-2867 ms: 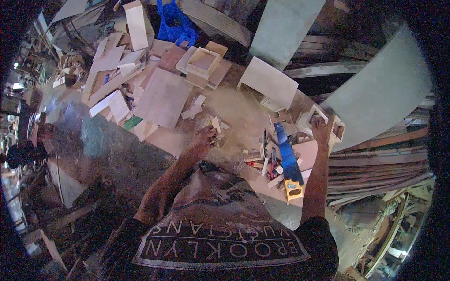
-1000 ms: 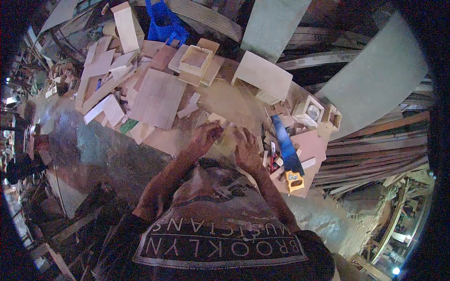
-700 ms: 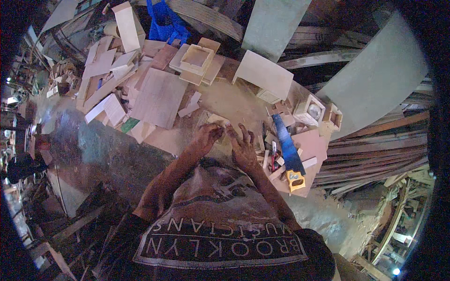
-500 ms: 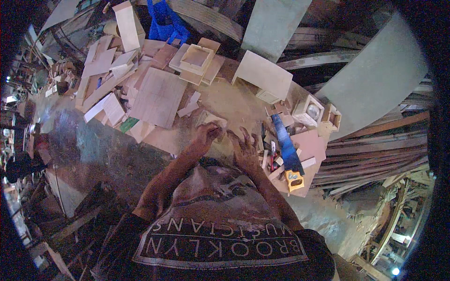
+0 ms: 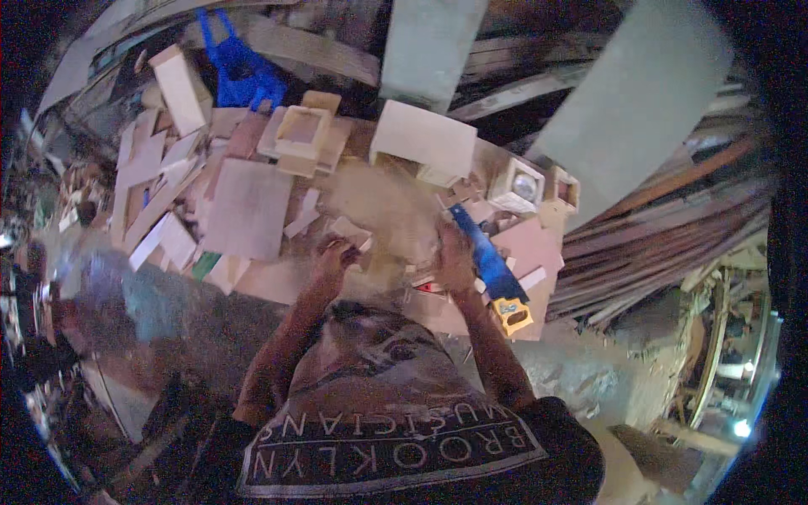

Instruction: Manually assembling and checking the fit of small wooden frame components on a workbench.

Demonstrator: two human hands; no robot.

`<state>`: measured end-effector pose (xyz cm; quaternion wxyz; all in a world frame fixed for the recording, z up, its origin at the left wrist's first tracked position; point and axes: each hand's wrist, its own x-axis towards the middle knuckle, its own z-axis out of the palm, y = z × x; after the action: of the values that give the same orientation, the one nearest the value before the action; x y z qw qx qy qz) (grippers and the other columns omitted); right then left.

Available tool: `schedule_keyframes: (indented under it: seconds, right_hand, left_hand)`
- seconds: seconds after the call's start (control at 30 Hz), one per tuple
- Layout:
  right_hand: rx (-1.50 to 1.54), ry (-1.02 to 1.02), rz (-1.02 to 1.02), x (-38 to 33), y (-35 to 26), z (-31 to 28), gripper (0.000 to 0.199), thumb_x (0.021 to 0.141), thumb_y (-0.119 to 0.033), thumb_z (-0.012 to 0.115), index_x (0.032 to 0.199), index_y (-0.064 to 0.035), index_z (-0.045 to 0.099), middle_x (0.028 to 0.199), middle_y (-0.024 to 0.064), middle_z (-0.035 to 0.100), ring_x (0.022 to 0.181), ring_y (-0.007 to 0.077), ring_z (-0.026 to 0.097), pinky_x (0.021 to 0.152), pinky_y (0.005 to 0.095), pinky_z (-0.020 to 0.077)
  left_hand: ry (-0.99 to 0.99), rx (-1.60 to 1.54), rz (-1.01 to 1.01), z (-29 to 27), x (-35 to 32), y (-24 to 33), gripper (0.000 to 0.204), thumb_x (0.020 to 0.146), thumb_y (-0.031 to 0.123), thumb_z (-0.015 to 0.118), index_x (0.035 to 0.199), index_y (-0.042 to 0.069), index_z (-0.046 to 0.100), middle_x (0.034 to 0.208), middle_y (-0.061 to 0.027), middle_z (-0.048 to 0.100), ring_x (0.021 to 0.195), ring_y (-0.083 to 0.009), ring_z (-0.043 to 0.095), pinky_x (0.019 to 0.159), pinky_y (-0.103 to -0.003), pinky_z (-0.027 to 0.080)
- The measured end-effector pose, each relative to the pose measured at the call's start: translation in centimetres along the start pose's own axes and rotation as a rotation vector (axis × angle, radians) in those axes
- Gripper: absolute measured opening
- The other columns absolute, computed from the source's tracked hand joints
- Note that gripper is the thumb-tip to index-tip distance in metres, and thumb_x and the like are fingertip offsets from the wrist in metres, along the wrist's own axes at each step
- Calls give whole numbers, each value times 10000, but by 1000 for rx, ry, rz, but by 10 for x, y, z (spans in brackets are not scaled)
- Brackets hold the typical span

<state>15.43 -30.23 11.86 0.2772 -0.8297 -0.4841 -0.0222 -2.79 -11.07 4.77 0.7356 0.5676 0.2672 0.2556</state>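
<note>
Left hand (image 5: 337, 255) above the near part of the workbench (image 5: 364, 192), fingers curled in toward the thumb; cannot tell whether pinching anything. Small pale wood piece (image 5: 353, 231) just beyond those fingers on the bench; touching or apart, impossible to say. Right hand (image 5: 455, 259) farther right, just left of the blue-bladed saw (image 5: 488, 254), fingers toward the far side, blurred; cannot tell whether spread or gripping. Red-edged tool (image 5: 426, 288) to the left of that wrist.

Judging by looks, wood piece probably light, stiff and dry, hardly slippery, perhaps prone to splintering at thin corners; best taken by 2 opposite edges between thumb and fingertips. Saw likely heavier, with a springy blade; best held by the yellow handle (image 5: 503, 314) at the near end.

Compared with 0.5 s ago: right hand away from the left and over toward the saw; left hand still by the wood piece; whole view swung, with bench contents farther left.
</note>
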Motion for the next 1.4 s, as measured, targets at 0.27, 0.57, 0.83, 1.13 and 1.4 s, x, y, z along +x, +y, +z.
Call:
schedule_keyframes:
  seconds: [0.27,0.57,0.83,1.13,1.4]
  right_hand:
    - [-277,17,378,66,173,-79,327,791,-185,585,1070,-35,502,957,178,629,868,353,611,724,421,493]
    - [-740,-400,-64,84,291,-60,301,836,-229,486,1076,-52,526,839,158,617,737,310,629,605,418,514]
    - [-673,-564,52,91,268,-70,378,890,-328,428,1086,-29,550,1064,220,584,972,345,577,859,475,438]
    - [-66,-20,52,65,24,-77,476,818,-119,565,1274,-90,428,1145,196,547,1038,326,546,898,393,436]
    - [-63,-326,-242,24,-78,-3,623,753,-42,530,1343,-72,334,1411,78,315,1287,323,259,999,514,223]
  left_hand:
    - [75,-28,-54,11,-2,14,272,775,124,607,1017,30,527,858,-36,558,797,-139,551,677,-302,468]
    - [169,317,160,28,4,36,216,734,86,667,901,1,560,776,-73,580,734,-164,557,681,-292,458]
    - [131,503,145,28,-5,43,198,734,84,660,897,28,563,771,-88,590,697,-193,568,643,-325,460]
    - [143,658,62,24,-6,50,264,762,85,634,1011,19,575,904,-119,618,768,-228,610,705,-343,481]
    - [50,578,239,34,1,50,241,784,138,655,963,-4,579,881,-143,616,715,-207,616,622,-316,496]
